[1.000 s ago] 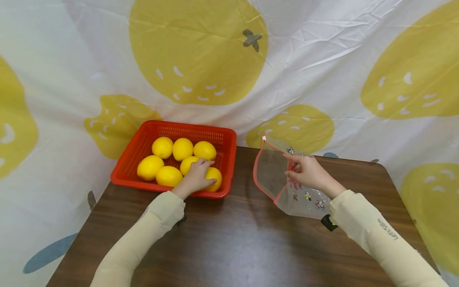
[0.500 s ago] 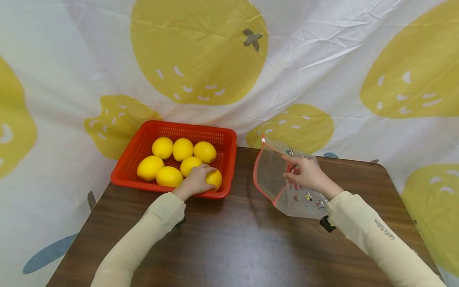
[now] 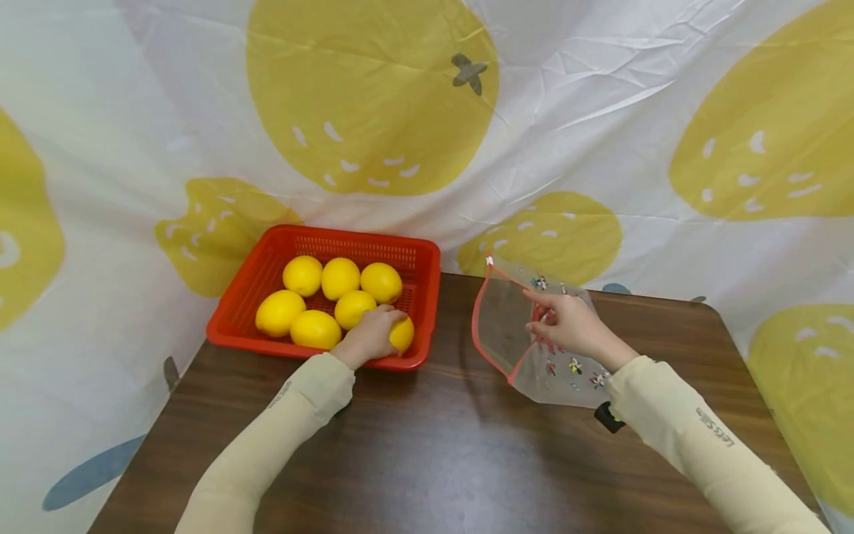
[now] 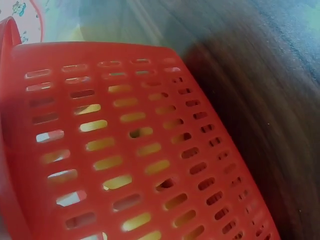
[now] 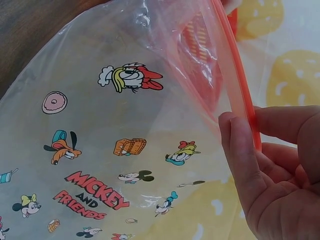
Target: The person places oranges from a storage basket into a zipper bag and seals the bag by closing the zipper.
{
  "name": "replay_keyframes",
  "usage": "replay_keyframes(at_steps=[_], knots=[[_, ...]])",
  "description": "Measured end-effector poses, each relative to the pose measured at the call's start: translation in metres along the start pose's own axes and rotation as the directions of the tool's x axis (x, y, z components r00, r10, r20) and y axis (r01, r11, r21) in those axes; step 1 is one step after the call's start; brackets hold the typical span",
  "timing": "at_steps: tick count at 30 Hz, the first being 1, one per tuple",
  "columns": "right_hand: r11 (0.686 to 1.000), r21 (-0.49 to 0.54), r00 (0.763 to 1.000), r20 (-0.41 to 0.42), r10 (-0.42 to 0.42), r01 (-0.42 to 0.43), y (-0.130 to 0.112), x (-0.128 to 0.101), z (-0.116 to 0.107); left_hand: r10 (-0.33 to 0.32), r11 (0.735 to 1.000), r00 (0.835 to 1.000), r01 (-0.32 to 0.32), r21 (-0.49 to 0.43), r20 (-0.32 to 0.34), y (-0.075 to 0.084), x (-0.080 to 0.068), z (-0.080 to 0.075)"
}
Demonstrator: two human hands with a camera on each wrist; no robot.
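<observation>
From the head camera, the left hand reaches into the near right corner of a red basket and curls its fingers over a lemon, gripping it from above. Six more lemons lie in the basket in two rows, just left of and behind the held one. The basket sits at the far left of a dark wooden table, against a white cloth printed with big yellow fruit. The right hand holds a clear zip bag up off the table on the right side, well apart from the basket, thumb and fingers pinching the bag's red rim so that its mouth gapes toward the basket.

The left wrist camera shows only the slotted wall of the basket close up, with yellow showing through the slots and the table beside it; the fingers are out of sight here.

From the right wrist camera, the fingers lie together along the bag's orange-red rim, clamped on it against the palm. The bag is printed with cartoon figures and the words "Mickey and Friends".
</observation>
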State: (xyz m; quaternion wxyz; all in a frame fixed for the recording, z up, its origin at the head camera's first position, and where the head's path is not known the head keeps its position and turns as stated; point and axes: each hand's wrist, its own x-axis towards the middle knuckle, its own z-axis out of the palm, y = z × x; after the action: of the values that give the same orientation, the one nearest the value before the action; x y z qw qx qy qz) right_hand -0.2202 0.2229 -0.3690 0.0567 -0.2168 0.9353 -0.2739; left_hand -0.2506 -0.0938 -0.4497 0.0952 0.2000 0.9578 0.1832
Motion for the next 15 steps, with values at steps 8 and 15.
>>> replay_keyframes(at_steps=[8,15], knots=[[1.000,-0.002,1.000,0.007,-0.002,0.002,0.0012,0.0012,-0.0015,0.010,0.999,1.000,-0.009,0.046,-0.017,0.0030,0.0021,0.0002],[1.000,0.018,1.000,0.007,-0.006,0.006,0.0022,0.0006,-0.0018,0.020,0.996,0.999,-0.017,0.091,-0.031,0.0029,0.0048,0.0027]])
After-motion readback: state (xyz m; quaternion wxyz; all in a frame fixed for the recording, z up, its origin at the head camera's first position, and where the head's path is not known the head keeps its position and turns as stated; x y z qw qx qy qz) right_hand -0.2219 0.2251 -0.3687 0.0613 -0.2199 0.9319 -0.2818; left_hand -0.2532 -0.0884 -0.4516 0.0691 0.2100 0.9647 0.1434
